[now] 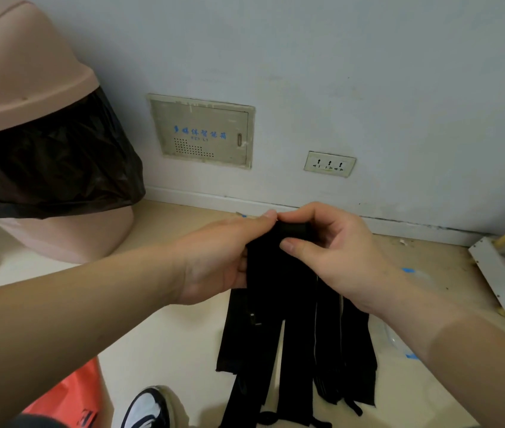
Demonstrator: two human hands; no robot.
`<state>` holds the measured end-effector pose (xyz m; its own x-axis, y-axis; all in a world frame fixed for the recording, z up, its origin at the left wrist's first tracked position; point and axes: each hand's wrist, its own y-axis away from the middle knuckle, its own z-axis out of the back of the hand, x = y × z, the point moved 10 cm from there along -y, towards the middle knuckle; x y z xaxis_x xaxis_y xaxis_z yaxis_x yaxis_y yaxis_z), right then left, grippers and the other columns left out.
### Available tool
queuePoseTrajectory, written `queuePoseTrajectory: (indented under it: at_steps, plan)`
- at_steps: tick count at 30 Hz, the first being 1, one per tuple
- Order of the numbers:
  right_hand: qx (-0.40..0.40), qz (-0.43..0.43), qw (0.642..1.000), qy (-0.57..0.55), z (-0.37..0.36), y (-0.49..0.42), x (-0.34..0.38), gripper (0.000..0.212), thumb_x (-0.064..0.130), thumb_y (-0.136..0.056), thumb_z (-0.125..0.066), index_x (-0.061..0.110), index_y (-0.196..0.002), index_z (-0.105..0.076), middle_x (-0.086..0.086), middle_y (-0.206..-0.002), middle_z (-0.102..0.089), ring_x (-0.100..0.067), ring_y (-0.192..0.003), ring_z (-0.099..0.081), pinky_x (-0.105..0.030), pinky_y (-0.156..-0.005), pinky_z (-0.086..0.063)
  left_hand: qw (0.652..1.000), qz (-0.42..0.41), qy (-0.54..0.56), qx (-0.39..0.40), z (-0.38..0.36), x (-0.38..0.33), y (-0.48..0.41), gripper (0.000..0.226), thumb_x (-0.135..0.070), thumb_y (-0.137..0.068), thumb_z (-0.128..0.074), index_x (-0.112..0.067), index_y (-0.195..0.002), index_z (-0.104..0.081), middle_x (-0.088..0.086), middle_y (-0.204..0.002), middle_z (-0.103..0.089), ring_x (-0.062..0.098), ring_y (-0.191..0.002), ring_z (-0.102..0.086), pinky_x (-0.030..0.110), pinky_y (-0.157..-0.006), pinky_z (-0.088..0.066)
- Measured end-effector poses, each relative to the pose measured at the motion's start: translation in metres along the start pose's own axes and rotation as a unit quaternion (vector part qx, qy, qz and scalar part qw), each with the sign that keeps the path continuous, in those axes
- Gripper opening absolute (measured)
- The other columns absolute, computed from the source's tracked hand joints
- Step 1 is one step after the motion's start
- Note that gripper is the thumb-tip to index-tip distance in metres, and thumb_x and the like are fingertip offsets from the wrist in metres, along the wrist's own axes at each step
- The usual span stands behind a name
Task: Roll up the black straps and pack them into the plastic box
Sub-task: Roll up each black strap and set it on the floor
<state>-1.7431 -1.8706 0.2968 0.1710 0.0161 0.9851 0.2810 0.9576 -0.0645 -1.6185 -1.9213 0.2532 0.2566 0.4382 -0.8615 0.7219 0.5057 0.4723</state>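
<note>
Above the floor (pixel 183 335), both hands' fingers (pixel 288 244) pinch the rolled strap (pixel 294 230).

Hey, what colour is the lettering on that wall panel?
Blue lettering on a beige wall panel, clearest in the head view.

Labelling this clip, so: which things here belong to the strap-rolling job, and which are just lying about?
Job: left hand, right hand, rolled end between them, black straps hanging below.
Lying about: pink bin, wall panel, socket, orange bag, shoe.
</note>
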Motion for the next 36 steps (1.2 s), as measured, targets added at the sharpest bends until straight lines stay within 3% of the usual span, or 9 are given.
queuePoseTrajectory:
  at_steps: [3, 5, 9, 13, 19, 24, 30, 32, 36]
  plan:
    - [0.000, 0.009, 1.000, 0.000, -0.001, 0.000, 0.002, 0.041, -0.011, -0.086, -0.078, 0.029, -0.094, -0.080, -0.001, -0.104, -0.082, -0.016, -0.102, -0.077, -0.030, -0.096, -0.060, 0.999, -0.019, -0.011, -0.024, 0.006, -0.006, 0.000, 0.043, -0.044, -0.107, -0.054, -0.013, -0.132, -0.068, 0.015, -0.127, -0.075, 0.028, -0.114, -0.073, 0.044, -0.103, -0.057]
    - [-0.006, -0.017, 0.998, -0.058, 0.000, 0.000, -0.002, 0.039, -0.010, -0.083, -0.080, 0.024, -0.102, -0.080, -0.006, -0.107, -0.081, -0.020, -0.100, -0.077, -0.035, -0.093, -0.062, 0.997, -0.041, -0.025, -0.057, 0.011, -0.013, 0.002, 0.038, -0.040, -0.105, -0.060, -0.010, -0.126, -0.068, 0.008, -0.111, -0.077, 0.024, -0.099, -0.075, 0.034, -0.086, -0.061]
    - [0.060, -0.146, 0.975, -0.157, -0.011, 0.006, -0.021, 0.047, 0.026, -0.079, -0.082, 0.011, -0.123, -0.073, -0.014, -0.108, -0.077, -0.028, -0.093, -0.075, -0.038, -0.075, -0.063, 0.987, -0.107, -0.061, -0.106, 0.017, -0.028, 0.007, 0.013, -0.028, -0.102, -0.068, -0.017, -0.109, -0.069, 0.003, -0.091, -0.071, 0.013, -0.072, -0.068, 0.022, -0.057, -0.053]
    - [0.074, -0.197, 0.965, -0.154, -0.016, 0.009, -0.035, 0.053, 0.051, -0.086, -0.070, 0.009, -0.117, -0.076, -0.013, -0.106, -0.076, -0.028, -0.093, -0.073, -0.039, -0.076, -0.060, 0.979, -0.147, -0.090, -0.108, 0.018, -0.032, 0.009, 0.010, -0.016, -0.098, -0.074, -0.022, -0.103, -0.068, 0.008, -0.095, -0.072, 0.015, -0.075, -0.068, 0.024, -0.061, -0.054]
    - [0.021, -0.173, 0.965, -0.196, -0.011, 0.006, -0.035, 0.013, 0.025, -0.087, -0.073, 0.021, -0.098, -0.079, -0.012, -0.098, -0.076, -0.025, -0.090, -0.076, -0.042, -0.085, -0.063, 0.988, -0.115, -0.072, -0.072, 0.017, -0.024, 0.003, 0.022, -0.022, -0.094, -0.079, -0.017, -0.113, -0.069, 0.006, -0.102, -0.075, 0.019, -0.092, -0.073, 0.041, -0.091, -0.057]
    - [0.001, -0.136, 0.971, -0.197, -0.007, 0.003, -0.028, 0.026, -0.001, -0.095, -0.069, 0.020, -0.106, -0.078, -0.016, -0.101, -0.076, -0.031, -0.088, -0.077, -0.042, -0.075, -0.066, 0.998, -0.022, -0.061, -0.008, 0.000, -0.007, 0.002, 0.049, -0.058, -0.104, -0.051, -0.021, -0.130, -0.070, 0.011, -0.127, -0.075, 0.030, -0.118, -0.072, 0.044, -0.101, -0.059]
    - [0.001, -0.140, 0.965, -0.222, -0.006, 0.002, -0.026, 0.045, -0.021, -0.087, -0.062, 0.019, -0.099, -0.080, -0.013, -0.096, -0.075, -0.027, -0.080, -0.076, -0.035, -0.069, -0.065, 0.986, -0.085, -0.114, -0.089, 0.014, -0.019, 0.001, 0.026, -0.039, -0.100, -0.069, -0.018, -0.116, -0.070, 0.005, -0.103, -0.072, 0.019, -0.088, -0.069, 0.041, -0.085, -0.057]
    - [0.017, -0.155, 0.956, -0.248, -0.010, 0.001, -0.024, 0.040, -0.010, -0.087, -0.066, 0.014, -0.117, -0.075, -0.014, -0.104, -0.075, -0.027, -0.087, -0.077, -0.038, -0.072, -0.065, 0.983, -0.109, -0.109, -0.097, 0.015, -0.025, 0.001, 0.016, -0.033, -0.100, -0.071, -0.021, -0.111, -0.069, 0.003, -0.096, -0.071, 0.015, -0.081, -0.067, 0.035, -0.076, -0.054]
    - [0.109, -0.199, 0.956, -0.187, -0.027, 0.008, -0.027, 0.051, 0.051, -0.099, -0.055, 0.018, -0.135, -0.070, -0.011, -0.128, -0.076, -0.028, -0.115, -0.075, -0.046, -0.097, -0.060, 0.977, -0.150, -0.116, -0.093, 0.015, -0.036, 0.005, 0.012, -0.023, -0.100, -0.072, -0.024, -0.111, -0.068, 0.005, -0.099, -0.073, 0.016, -0.083, -0.071, 0.040, -0.076, -0.058]
